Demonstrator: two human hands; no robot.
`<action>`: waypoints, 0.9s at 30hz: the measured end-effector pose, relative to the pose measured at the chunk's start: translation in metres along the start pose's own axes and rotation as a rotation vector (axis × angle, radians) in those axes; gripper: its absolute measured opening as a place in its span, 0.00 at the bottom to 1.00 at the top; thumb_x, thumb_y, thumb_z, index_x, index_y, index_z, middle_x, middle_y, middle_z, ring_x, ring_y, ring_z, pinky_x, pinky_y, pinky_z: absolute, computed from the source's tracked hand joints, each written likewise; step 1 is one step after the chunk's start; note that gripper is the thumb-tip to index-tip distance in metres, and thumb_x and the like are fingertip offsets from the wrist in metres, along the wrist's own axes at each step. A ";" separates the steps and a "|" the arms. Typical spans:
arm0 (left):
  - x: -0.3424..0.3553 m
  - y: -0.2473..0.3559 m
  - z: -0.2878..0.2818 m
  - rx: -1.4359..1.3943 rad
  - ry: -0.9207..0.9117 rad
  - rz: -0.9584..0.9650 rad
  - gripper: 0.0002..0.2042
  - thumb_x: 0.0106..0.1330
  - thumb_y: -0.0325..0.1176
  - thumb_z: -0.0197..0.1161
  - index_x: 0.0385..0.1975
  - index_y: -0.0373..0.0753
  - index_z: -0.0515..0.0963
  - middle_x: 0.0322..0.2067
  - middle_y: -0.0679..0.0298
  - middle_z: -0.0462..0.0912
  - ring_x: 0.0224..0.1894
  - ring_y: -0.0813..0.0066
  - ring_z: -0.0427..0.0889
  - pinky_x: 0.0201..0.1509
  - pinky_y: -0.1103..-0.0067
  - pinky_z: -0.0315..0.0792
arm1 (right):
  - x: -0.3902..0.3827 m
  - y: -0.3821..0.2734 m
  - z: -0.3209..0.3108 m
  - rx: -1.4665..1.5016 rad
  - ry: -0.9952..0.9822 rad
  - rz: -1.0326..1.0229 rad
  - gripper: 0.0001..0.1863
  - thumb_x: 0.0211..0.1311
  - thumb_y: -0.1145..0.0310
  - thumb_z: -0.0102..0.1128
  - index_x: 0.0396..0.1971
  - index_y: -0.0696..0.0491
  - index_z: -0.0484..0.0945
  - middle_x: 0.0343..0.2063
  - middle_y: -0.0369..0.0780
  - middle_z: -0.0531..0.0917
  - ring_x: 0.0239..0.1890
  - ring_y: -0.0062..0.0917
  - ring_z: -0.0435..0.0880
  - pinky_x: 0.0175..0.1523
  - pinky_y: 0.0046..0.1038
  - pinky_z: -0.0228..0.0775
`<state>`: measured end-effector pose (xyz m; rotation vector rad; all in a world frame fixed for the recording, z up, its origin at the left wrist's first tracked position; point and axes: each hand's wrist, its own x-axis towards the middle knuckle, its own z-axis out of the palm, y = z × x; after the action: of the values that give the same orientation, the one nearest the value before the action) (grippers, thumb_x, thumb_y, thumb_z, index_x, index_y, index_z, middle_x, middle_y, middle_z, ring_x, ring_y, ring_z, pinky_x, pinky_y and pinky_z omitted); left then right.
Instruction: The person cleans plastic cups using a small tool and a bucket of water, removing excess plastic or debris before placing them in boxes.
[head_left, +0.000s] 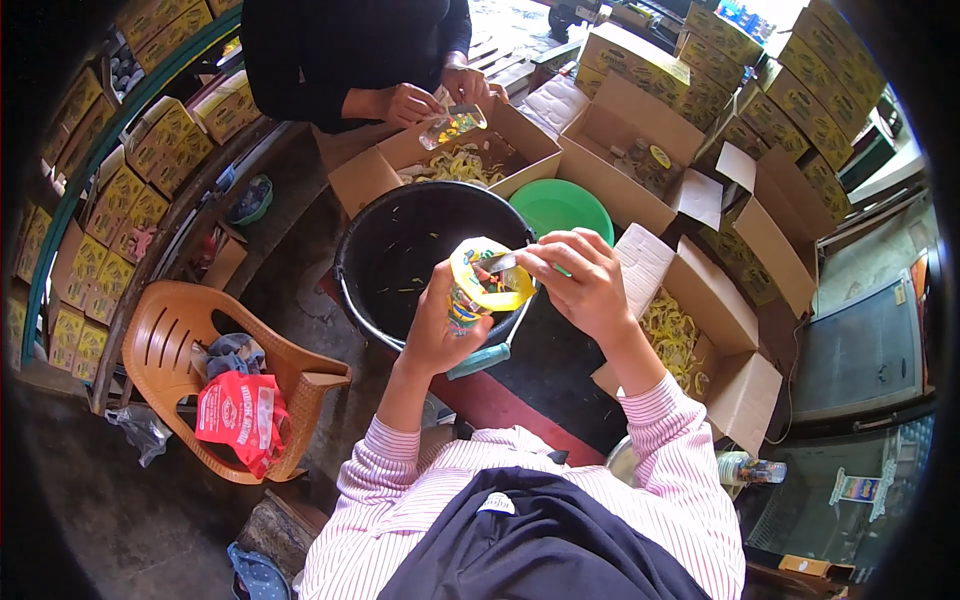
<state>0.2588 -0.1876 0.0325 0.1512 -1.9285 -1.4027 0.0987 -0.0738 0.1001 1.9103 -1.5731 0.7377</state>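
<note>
My left hand (446,325) is wrapped round a printed plastic cup (468,309) with a wide yellow rim, its mouth tilted up towards me. Pinched in my right hand (582,275) is a small metal-bladed tool (496,263), with a bit of green showing by the fingers. Its tip reaches into the mouth of the cup, where something orange-red shows. Both hands are above the near right side of a large black bucket (385,250). Scraps of yellow lie inside the bucket, and its handle has a teal grip (480,361).
Across from me a person in black holds a clear printed plastic piece (452,127) over a carton (365,182) of yellow strips. A green basin (570,205) sits beside the bucket. Open cartons (715,290) stand at the right. An orange-brown plastic chair (165,325) holds a red bag (240,420).
</note>
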 end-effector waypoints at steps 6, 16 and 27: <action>0.002 0.000 0.006 0.141 0.046 -0.036 0.33 0.43 0.28 0.70 0.48 0.35 0.58 0.37 0.58 0.74 0.40 0.74 0.76 0.44 0.78 0.71 | 0.002 -0.002 -0.004 -0.063 -0.014 -0.040 0.24 0.42 0.77 0.60 0.45 0.49 0.75 0.25 0.30 0.79 0.32 0.18 0.79 0.44 0.24 0.65; 0.001 0.005 0.005 0.117 0.051 -0.079 0.29 0.45 0.28 0.69 0.45 0.36 0.58 0.39 0.53 0.75 0.42 0.67 0.79 0.43 0.77 0.73 | -0.005 0.002 0.008 -0.027 0.045 0.012 0.26 0.47 0.74 0.58 0.51 0.53 0.70 0.25 0.31 0.80 0.32 0.15 0.79 0.46 0.22 0.65; 0.001 0.002 0.002 0.028 0.016 -0.091 0.29 0.44 0.30 0.69 0.44 0.34 0.59 0.38 0.54 0.75 0.42 0.70 0.78 0.43 0.78 0.72 | -0.001 -0.003 0.017 0.023 0.070 0.044 0.25 0.46 0.76 0.57 0.50 0.56 0.70 0.26 0.32 0.81 0.30 0.16 0.80 0.43 0.22 0.67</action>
<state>0.2571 -0.1855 0.0350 0.2663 -1.9501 -1.4294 0.1029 -0.0843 0.0876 1.8511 -1.5749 0.8362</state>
